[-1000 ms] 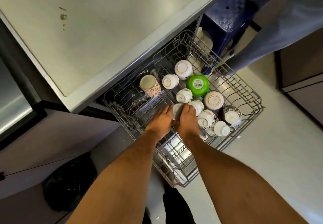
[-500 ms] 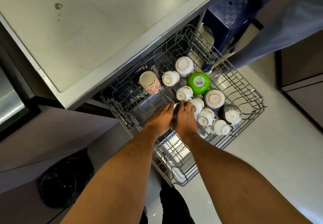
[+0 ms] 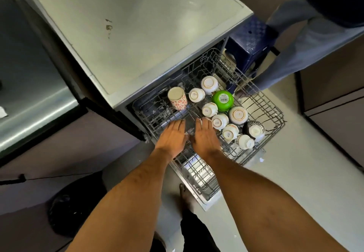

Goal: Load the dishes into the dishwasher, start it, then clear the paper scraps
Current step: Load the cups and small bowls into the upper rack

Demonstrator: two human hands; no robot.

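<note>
Bin bag (image 3: 72, 212): black, on the floor at lower left.
Left hand (image 3: 172, 138): fingers straight, flat over the rack (image 3: 271, 131), holding nothing.
Right hand (image 3: 204, 138): fingers straight, just beside the left.
Dishes: patterned cup (image 3: 176, 98), green bowl (image 3: 222, 100) and white bowls upside down in the pulled-out rack.

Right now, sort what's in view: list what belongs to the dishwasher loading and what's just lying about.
Job: dish rack, green bowl, red-patterned cup, dark patterned bowl, small white cups, left hand, right hand.

Lying about: blue stool, black bag.
</note>
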